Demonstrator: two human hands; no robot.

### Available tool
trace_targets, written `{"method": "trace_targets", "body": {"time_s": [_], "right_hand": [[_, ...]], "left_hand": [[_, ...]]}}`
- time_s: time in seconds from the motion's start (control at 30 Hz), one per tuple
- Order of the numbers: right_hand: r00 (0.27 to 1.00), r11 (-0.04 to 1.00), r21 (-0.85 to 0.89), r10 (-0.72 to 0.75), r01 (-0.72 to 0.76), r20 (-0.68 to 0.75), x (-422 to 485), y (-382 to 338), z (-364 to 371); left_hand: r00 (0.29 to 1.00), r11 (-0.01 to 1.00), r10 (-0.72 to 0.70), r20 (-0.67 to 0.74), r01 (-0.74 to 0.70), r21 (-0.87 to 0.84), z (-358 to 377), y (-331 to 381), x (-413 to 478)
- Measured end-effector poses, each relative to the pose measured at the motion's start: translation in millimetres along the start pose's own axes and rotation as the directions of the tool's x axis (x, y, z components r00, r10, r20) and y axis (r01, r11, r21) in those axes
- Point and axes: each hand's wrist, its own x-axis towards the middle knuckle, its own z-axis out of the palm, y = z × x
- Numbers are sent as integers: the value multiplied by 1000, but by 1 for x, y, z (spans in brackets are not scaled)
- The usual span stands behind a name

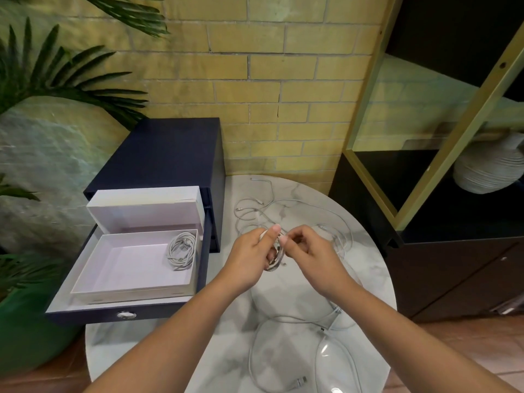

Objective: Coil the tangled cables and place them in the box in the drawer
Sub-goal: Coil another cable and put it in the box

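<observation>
My left hand [251,255] holds a small coil of white cable [274,263] above the round marble table [286,370]. My right hand [304,249] pinches the same cable's end next to the coil. Loose white cables [261,211] lie tangled behind my hands, and more cable [283,350] loops across the table's near side. To the left, a navy drawer [124,310] stands pulled open with a white box [124,268] inside. One coiled white cable [182,249] rests in the box's right corner.
The box's lid [144,208] leans upright behind the box. The navy drawer cabinet [167,154] stands against a yellow brick wall. A dark shelf unit [442,251] with a ribbed white vase [487,168] is to the right. Palm fronds [56,78] hang at the left.
</observation>
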Motion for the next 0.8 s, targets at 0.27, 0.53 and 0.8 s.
{"method": "trace_targets", "body": {"time_s": [0.27, 0.53, 0.8], "right_hand": [[999, 974, 226, 17, -24, 31, -3, -2, 10], [988, 943, 311, 142, -120, -51, -3, -4, 18], [987, 951, 273, 160, -147, -24, -3, -7, 14]], "left_hand": [[999, 992, -36, 3, 36, -124, 4, 2, 0], [999, 994, -49, 9, 49, -93, 6, 0, 2], [998, 983, 61, 23, -64, 172, 6, -13, 2]]}}
